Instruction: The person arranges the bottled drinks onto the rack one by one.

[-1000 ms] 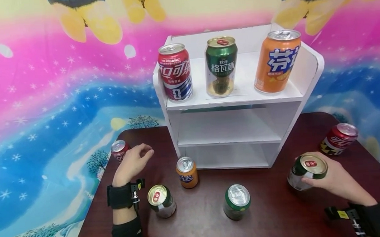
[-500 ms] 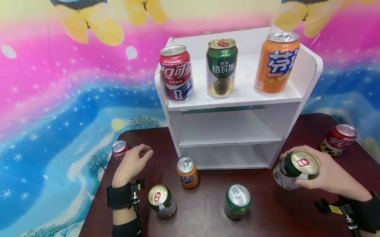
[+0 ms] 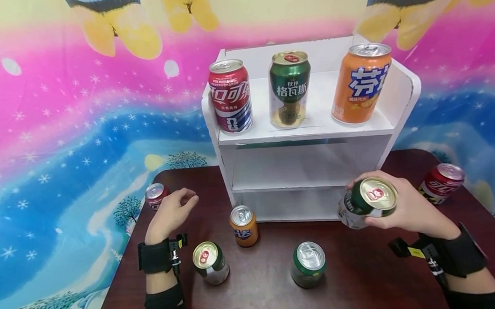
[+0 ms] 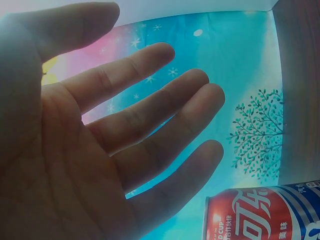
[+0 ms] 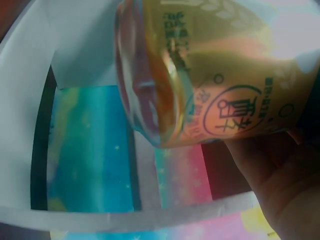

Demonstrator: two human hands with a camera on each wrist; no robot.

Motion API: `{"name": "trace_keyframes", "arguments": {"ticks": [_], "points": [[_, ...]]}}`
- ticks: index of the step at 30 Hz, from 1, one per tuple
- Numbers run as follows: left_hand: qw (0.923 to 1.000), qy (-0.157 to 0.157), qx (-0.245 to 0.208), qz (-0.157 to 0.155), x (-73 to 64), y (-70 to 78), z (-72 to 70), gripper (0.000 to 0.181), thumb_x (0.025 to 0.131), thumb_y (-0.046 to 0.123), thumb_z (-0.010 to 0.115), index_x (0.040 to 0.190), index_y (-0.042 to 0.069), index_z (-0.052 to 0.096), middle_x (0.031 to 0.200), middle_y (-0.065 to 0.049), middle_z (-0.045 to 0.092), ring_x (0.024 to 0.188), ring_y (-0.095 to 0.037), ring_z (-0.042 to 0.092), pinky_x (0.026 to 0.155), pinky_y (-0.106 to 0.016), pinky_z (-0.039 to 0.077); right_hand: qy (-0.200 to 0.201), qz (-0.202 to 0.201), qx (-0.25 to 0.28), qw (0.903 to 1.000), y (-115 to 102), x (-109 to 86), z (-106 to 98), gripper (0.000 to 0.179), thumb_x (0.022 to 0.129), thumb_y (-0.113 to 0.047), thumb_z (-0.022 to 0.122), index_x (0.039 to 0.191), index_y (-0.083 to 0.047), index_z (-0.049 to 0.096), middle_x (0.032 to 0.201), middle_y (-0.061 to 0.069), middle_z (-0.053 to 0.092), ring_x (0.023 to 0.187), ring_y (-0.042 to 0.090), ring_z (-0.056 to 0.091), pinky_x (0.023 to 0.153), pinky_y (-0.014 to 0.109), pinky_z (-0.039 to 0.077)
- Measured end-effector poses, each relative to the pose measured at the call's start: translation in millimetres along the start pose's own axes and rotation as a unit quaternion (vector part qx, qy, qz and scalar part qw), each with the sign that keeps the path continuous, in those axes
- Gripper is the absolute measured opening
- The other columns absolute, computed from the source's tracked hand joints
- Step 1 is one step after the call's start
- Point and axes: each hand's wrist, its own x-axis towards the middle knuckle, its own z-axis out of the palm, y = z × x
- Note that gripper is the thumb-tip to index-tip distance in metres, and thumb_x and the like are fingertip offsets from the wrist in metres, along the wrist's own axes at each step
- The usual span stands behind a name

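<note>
My right hand [image 3: 405, 207] grips a green and gold drink can [image 3: 365, 202] around its side, lifted and tilted in front of the shelf's lower right part. In the right wrist view the can's gold side [image 5: 225, 75] fills the upper middle, with its bottom rim toward the shelf. My left hand [image 3: 172, 214] is held over the left side of the table with nothing in it. The left wrist view shows its fingers [image 4: 145, 117] spread and nearly straight, and a red cola can [image 4: 250, 215] stands close by, partly behind that hand in the head view.
A white shelf unit [image 3: 301, 136] stands at the back; its top tier bears a red cola can [image 3: 230, 97], a green can [image 3: 289, 89] and an orange can [image 3: 361, 83]. Nearer are a small orange can [image 3: 245, 231], two green cans [image 3: 211, 263] [image 3: 308, 265], and a red can [image 3: 441, 181] far right.
My right hand has raised the green and gold can off the table and carried it left and forward toward the shelf. The left hand has stayed in place.
</note>
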Motion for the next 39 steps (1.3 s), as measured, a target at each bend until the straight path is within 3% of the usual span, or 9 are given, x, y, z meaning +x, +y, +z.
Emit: {"name": "trace_keyframes", "arguments": {"ticks": [9,20,31,35,39], "points": [[1.0000,-0.004,0.005,-0.003,0.9,-2.4,0.3,0.035,0.098,0.036,0.052,0.117,0.008,0.061,0.113,-0.010,0.063,0.098,-0.025,0.060,0.082,-0.046,0.047,0.030,0.006,-0.018,0.9994,-2.8,29.7,2.5,0.071,0.064,0.007,0.083,0.125,-0.008,0.050,0.114,0.002,0.061,0.100,0.011,0.057,0.083,0.015,0.045],[1.0000,-0.004,0.003,-0.007,0.3,-3.2,-0.9,0.034,0.097,0.034,0.053,0.117,0.008,0.062,0.112,-0.010,0.063,0.098,-0.025,0.060,0.082,-0.046,0.047,0.072,0.099,-0.053,0.9911,-4.8,59.0,13.7,0.065,0.074,-0.010,0.082,0.128,-0.005,0.047,0.112,0.007,0.057,0.097,0.009,0.053,0.077,0.016,0.046],[1.0000,-0.003,0.000,-0.004,1.1,-2.2,0.3,0.035,0.098,0.035,0.052,0.117,0.007,0.062,0.112,-0.010,0.063,0.098,-0.025,0.059,0.082,-0.046,0.047,0.065,0.098,-0.067,0.9907,0.0,82.4,20.9,0.062,0.075,-0.019,0.081,0.126,-0.005,0.049,0.110,0.009,0.060,0.094,0.016,0.056,0.077,0.019,0.046],[1.0000,0.000,0.000,-0.006,-0.6,-3.4,-0.2,0.034,0.097,0.035,0.053,0.116,0.008,0.062,0.111,-0.010,0.063,0.097,-0.025,0.060,0.082,-0.046,0.047,0.049,0.114,-0.068,0.9900,0.1,91.2,22.2,0.068,0.077,-0.024,0.080,0.131,-0.003,0.044,0.115,0.013,0.058,0.099,0.022,0.055,0.080,0.025,0.046],[1.0000,0.002,0.003,-0.007,-0.9,-3.1,-0.7,0.035,0.097,0.035,0.052,0.117,0.008,0.062,0.112,-0.010,0.063,0.097,-0.026,0.060,0.081,-0.046,0.047,0.046,0.128,-0.060,0.9889,1.9,98.1,20.2,0.076,0.079,-0.026,0.078,0.137,-0.002,0.036,0.122,0.017,0.052,0.105,0.028,0.052,0.088,0.039,0.045]]}}
